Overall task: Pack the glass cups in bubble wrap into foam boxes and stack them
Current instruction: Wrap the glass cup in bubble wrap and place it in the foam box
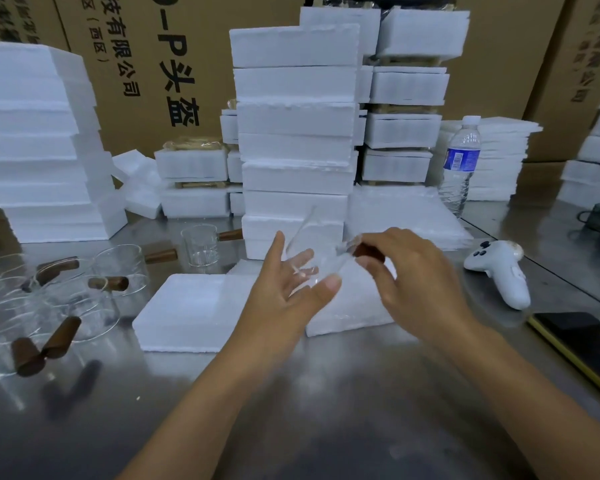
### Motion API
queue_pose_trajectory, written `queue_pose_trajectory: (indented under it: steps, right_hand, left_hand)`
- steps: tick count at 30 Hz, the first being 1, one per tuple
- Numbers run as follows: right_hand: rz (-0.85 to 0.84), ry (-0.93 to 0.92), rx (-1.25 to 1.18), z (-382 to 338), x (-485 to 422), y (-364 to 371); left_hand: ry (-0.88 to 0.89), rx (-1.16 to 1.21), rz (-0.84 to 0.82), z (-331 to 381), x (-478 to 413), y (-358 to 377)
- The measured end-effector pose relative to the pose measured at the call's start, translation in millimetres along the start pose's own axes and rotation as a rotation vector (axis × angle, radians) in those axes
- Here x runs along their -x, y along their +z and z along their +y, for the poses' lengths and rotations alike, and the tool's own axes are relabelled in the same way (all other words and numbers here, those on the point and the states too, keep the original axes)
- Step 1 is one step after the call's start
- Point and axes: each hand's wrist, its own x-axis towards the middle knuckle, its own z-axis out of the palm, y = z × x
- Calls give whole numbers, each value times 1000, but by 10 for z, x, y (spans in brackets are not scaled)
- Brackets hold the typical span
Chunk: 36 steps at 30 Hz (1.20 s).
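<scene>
Right hand (409, 271) pinches the brown wooden handle (368, 251) of 1 glass cup (312, 258), fingers curled round it. Left hand (288, 289) is released, fingers spread nearly straight behind the glass body, thumb alongside, propping it. Cup is held tilted in the air, above 2 flat foam boxes (187, 310) lying side by side on the metal table (326, 410). No bubble wrap can be made out on it.

Behind the hands: tall stack of foam boxes (295, 150), more stacks beside it and at far left (42, 150). Left on the table: loose glass cups (118, 268) with brown handles, some on their sides. Right: water bottle (459, 168), white controller (503, 271), dark phone (579, 344). Cardboard cartons (146, 64) at the back.
</scene>
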Motion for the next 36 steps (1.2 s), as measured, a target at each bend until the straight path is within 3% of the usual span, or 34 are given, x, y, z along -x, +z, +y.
queue_pose_trajectory:
  steps: [5, 8, 18, 24, 30, 36]
  right_hand:
    - [87, 217, -61, 251, -40, -25]
    - [100, 243, -72, 289, -37, -15]
    - [45, 177, 12, 211, -11, 21]
    - [92, 210, -149, 230, -36, 39]
    - [86, 200, -410, 192, -60, 36]
    - [97, 185, -294, 211, -51, 37]
  left_hand:
    - [65, -451, -31, -117, 40, 50]
    - [147, -718, 11, -160, 59, 42]
    - [203, -1070, 161, -217, 14, -1]
    - [182, -989, 207, -155, 11, -24]
    - [106, -535, 380, -114, -59, -80]
    - [93, -319, 421, -63, -64, -87]
